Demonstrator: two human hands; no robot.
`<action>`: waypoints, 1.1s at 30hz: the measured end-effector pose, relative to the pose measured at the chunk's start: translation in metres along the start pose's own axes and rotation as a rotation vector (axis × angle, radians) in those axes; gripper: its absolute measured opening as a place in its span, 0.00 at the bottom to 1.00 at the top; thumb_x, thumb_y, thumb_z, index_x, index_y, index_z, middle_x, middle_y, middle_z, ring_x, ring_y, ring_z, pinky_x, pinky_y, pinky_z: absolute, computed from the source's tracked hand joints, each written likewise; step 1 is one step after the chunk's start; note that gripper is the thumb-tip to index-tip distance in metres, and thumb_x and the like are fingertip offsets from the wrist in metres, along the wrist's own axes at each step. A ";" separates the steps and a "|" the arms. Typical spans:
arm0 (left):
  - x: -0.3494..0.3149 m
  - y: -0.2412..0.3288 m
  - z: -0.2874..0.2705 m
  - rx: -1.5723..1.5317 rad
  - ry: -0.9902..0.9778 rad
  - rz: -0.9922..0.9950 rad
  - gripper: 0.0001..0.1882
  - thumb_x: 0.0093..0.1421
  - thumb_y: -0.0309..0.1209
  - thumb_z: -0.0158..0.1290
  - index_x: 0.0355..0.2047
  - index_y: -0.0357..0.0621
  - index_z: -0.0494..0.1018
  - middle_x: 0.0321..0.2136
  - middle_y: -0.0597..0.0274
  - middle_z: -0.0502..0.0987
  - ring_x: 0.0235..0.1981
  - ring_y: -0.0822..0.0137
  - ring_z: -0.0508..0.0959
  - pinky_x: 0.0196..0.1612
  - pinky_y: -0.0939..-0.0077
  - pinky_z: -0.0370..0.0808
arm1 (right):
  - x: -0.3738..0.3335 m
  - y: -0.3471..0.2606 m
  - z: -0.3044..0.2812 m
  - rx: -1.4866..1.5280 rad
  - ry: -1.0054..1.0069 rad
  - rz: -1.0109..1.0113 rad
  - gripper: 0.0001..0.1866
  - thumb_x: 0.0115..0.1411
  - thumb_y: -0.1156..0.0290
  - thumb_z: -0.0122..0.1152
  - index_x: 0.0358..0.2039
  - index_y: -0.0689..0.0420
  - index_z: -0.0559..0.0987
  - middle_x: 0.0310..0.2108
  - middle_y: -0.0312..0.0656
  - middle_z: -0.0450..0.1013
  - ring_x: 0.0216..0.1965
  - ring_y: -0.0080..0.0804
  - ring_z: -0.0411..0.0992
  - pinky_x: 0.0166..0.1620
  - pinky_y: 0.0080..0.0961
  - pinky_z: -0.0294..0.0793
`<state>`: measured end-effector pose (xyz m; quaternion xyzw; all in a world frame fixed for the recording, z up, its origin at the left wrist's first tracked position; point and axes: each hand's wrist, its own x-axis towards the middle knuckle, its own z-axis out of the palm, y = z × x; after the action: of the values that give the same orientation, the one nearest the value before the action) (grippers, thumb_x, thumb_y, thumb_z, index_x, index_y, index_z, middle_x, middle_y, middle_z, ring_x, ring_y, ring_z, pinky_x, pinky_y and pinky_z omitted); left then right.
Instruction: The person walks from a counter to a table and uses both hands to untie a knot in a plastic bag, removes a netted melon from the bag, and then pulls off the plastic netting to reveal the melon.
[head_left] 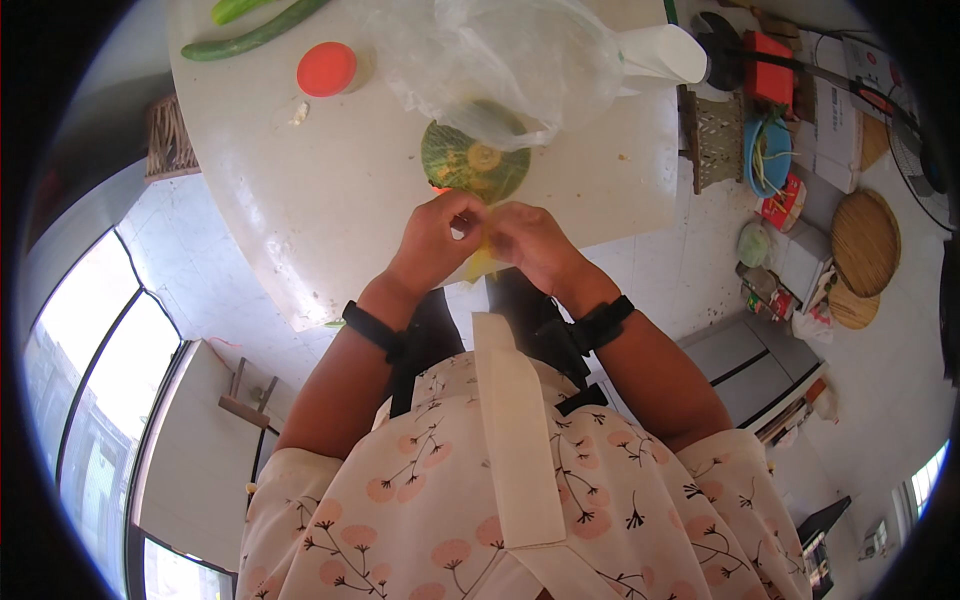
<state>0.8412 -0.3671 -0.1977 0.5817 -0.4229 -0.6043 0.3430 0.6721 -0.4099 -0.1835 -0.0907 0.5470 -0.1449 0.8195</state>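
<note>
The surface (230, 150) is pale and smooth, with a curved left edge and a near edge that runs in front of the person. A clear, crumpled plastic bag (530, 55) lies across its far middle, reaching toward the right edge; its lower fold partly covers the pumpkin. The green-and-orange pumpkin (465, 168) sits between the surface's middle and its near edge, just beyond both hands, with its round, pale scar facing up. A long dark-green cucumber (255, 37) lies by the far part of the left edge, and a shorter, lighter cucumber (235, 9) lies beside it, cut off by the view. The left hand (434, 235) is positioned above the near edge; its grip is closed, with thumb and forefinger forming a loop and pinching the yellow film (482, 264). The right hand (535, 243) faces it, grip closed on the same film, fingertips partly hidden. A white cylinder (668, 54) lies toward the right edge, beside the bag. A red-lidded jar (327, 70) stands toward the left edge, nearer than the cucumbers. The thin yellow film hangs between both sets of fingertips, over the near edge. A small whitish scrap (299, 113) lies just nearer than the jar.
</note>
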 end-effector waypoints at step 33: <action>-0.008 -0.013 0.011 -0.128 0.047 -0.094 0.07 0.51 0.15 0.56 0.29 0.36 0.72 0.31 0.65 0.78 0.34 0.76 0.78 0.42 0.80 0.78 | -0.003 -0.035 0.008 -1.328 -0.125 -0.421 0.08 0.53 0.72 0.59 0.31 0.63 0.75 0.28 0.53 0.75 0.31 0.51 0.74 0.35 0.36 0.73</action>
<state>0.8314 -0.3533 -0.2067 0.5919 -0.3473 -0.6317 0.3606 0.6734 -0.4416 -0.1675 -0.6847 0.4425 0.0701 0.5749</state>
